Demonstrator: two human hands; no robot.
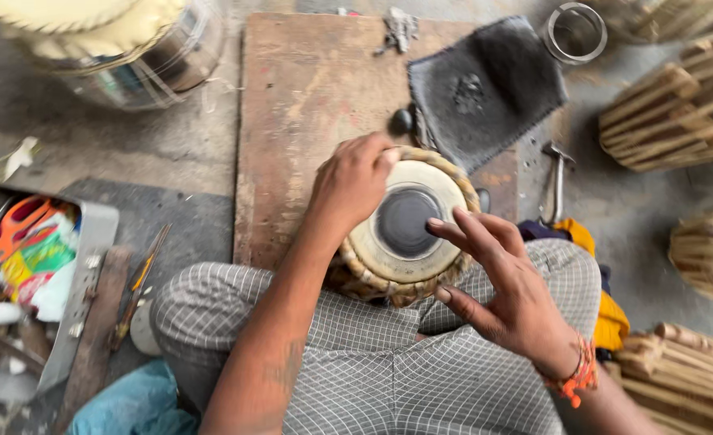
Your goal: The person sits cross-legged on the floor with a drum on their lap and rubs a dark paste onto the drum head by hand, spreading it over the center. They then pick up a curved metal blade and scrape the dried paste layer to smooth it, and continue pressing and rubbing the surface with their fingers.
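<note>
Here the small drum (405, 234) sat in the lap, against a wooden board (308, 105). Left hand (352, 181) curled over its rim, gripping. Right hand (505, 286) spread open, fingertips (435, 223) touching the black centre patch (405, 222).

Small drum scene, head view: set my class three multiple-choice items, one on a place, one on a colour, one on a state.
1. Where does the small drum sit?
A. on the metal tray
B. between the person's knees, at the wooden board's near edge
C. on the grey cloth

2. What colour is the round patch at the drumhead's centre?
A. black
B. red
C. white

3. What is the left hand doing?
A. hanging free
B. holding a hammer
C. gripping the drum's rim

Answers:
1 B: checked trouser legs flank the drum.
2 A: a dark disc on the cream skin.
3 C: its fingers curl over the braided edge, while the right hand's fingertip touches the patch.
</note>
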